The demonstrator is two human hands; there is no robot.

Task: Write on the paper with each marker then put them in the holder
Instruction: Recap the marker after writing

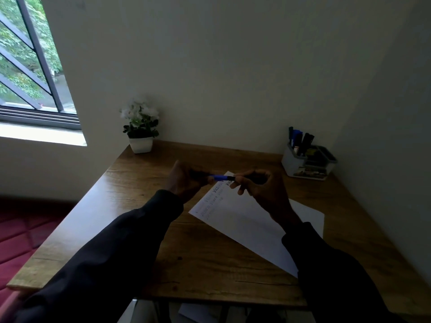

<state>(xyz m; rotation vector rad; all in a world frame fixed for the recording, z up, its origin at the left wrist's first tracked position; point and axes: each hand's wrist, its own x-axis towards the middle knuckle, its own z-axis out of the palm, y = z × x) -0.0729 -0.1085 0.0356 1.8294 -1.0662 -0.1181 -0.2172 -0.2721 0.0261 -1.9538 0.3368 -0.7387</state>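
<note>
Two hands meet above the middle of the brown wood worktop (210, 264). Between them is a blue marker (220, 177). It lies flat in the air, pointing from left to right, just over the far corner of the paper (247, 224).

The left hand (186, 180) grips the left end of the marker. Its fingers (206, 181) are curled tight around that end, so the end is hidden. The right hand (258, 187) pinches the dark right end with its thumb and first finger. The other fingers (242, 190) of that hand are bent and hang loose under the marker. It is too dark to tell if the cap is on or off.

The paper is white and lies turned at a slant on the worktop, under the right arm. Some lines of writing (210, 203) show near its far left edge. The words are too small to read.

The holder (296, 166) is a white box with dark parts. It stands at the far right corner of the worktop, near the wall, well apart from the hands. A few markers (300, 141), blue and black, stand up in its back part.

A small plant (141, 127) with white flowers sits in a white pot at the far left corner. A window (30, 66) with dark bars is on the left, with green trees outside. Both arms wear dark sleeves (116, 252).
</note>
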